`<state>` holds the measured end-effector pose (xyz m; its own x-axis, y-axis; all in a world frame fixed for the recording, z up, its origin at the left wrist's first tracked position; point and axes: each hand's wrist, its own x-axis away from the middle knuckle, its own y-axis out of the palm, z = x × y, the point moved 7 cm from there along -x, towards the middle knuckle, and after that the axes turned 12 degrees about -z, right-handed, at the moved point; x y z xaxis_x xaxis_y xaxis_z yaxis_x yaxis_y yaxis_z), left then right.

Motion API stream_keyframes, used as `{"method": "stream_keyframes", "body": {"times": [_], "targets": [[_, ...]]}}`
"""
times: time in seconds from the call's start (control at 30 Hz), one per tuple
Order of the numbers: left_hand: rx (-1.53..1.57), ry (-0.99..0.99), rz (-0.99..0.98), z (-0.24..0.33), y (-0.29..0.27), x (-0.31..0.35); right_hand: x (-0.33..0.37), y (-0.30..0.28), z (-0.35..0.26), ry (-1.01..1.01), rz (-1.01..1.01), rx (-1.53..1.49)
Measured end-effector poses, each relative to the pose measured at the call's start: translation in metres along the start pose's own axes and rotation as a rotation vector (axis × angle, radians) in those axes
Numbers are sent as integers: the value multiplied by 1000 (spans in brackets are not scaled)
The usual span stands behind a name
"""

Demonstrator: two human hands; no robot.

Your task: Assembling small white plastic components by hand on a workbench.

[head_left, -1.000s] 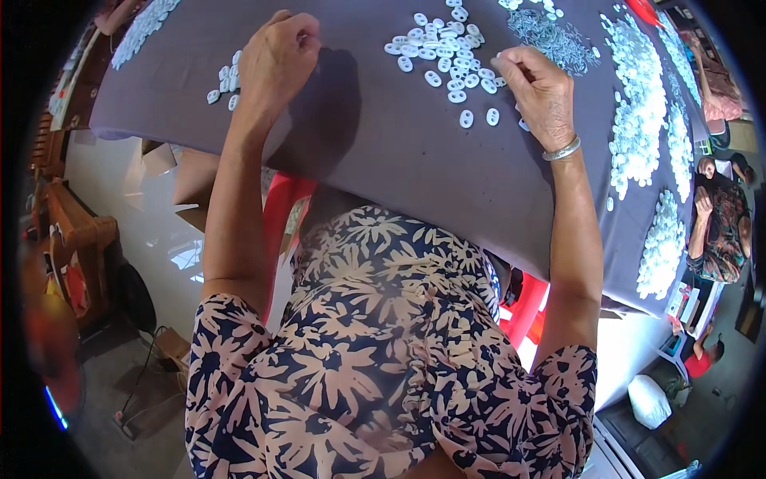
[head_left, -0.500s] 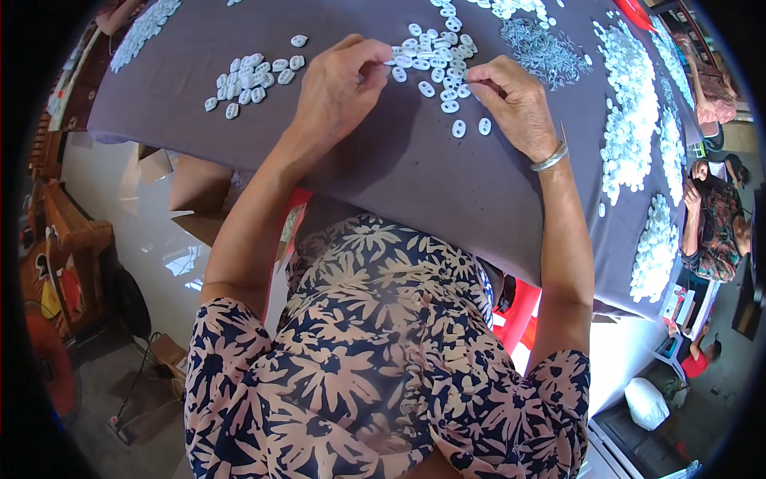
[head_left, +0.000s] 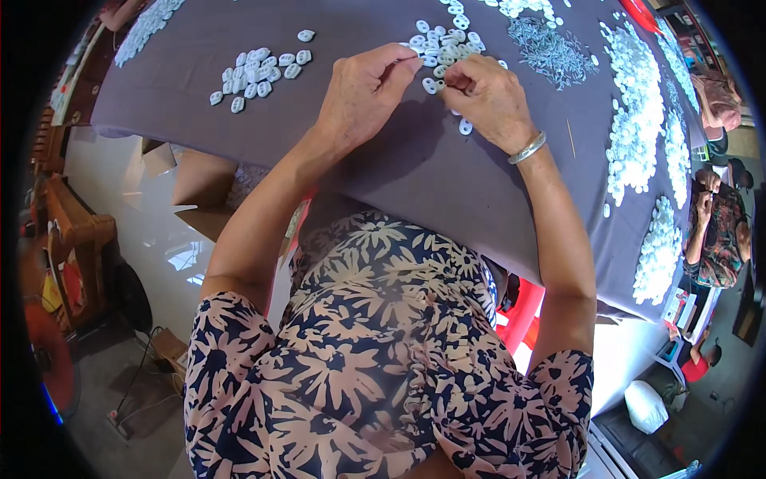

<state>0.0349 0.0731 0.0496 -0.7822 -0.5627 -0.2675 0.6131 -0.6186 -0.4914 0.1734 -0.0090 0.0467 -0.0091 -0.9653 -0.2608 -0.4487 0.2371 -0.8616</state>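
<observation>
My left hand (head_left: 363, 94) is closed in a pinch above the dark tablecloth, with a small white oval piece showing at its fingertips. Just to the right, my right hand (head_left: 491, 100) has its fingers curled together; whatever they hold is hidden. A silvery bangle circles that wrist. Both hands are at the near side of a loose pile of white oval plastic pieces with two holes (head_left: 448, 54). One such oval piece (head_left: 466, 126) lies apart, just below my right hand. Left of my left hand sits a smaller cluster of white finished-looking pieces (head_left: 254, 73).
A heap of tiny grey metal pins (head_left: 550, 52) lies beyond my right hand. Large white heaps (head_left: 634, 120) cover the table's right side. A thin stick (head_left: 571, 137) rests right of my forearm. Cardboard boxes (head_left: 203, 180) stand below the left edge. Other people sit at the right.
My hands have come closer together, the left moving right and the right moving left. The thin stick, partly behind my right wrist before, now shows whole.
</observation>
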Motion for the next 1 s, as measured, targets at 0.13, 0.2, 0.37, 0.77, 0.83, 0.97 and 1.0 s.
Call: {"method": "stream_keyframes", "body": {"times": [0.13,0.2,0.37,0.77,0.83,0.97,1.0], "targets": [[99,41,28,-2,1,0,1,4,-2,76,21,-21],[171,5,67,-3,-1,0,2,4,-3,46,32,-20],[170,66,-36,-1,12,2,6,1,-12,-55,90,-186],[434,69,-256,-1,29,0,16,-1,0,140,-130,-798],[627,53,-311,-2,32,-1,16,-6,-2,104,-135,-864],[828,-44,-311,-1,34,2,15,-4,-5,75,-166,-995],[881,-103,-348,-2,37,3,15,-2,-6,72,-167,-994]]}}
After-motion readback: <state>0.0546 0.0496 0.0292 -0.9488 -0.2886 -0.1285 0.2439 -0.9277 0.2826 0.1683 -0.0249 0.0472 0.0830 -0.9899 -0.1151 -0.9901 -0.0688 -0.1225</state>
